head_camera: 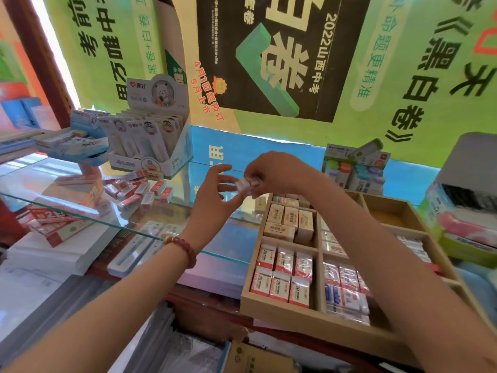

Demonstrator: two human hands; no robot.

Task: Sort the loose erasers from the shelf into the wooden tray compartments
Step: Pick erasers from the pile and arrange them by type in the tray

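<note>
- The glass shelf (118,225) is running from the far left towards the middle, its thin greenish front edge slanting down to the right. Stacked paper and boxes are showing through it from below.
- Loose erasers (137,191) are lying in a jumbled heap on the glass. They are small blocks in red-and-white sleeves, some flat and some tilted, with bare glass lying open to their right.
- A white cardboard display box (150,130) is standing just behind the heap, holding flat carded packs upright.
- The left hand (212,192) is hovering over the open glass with fingers spread and relaxed, gripping nothing. Its fingertips are reaching just beside the held eraser, though contact cannot be told. A bracelet (183,249) of round dark-red beads is circling the wrist.
- One eraser (246,185), glossy in clear wrap, is hanging in the air between both hands, above the tray's far-left corner.
- The right hand (271,170) is pinching that eraser from above with curled fingertips.
- The wooden tray (282,310) is sitting at the right, pale and square-edged, with thin dividers. Its left compartments are packed tightly with upright red-and-white and beige erasers, and one far compartment (387,216) is showing bare wood.
</note>
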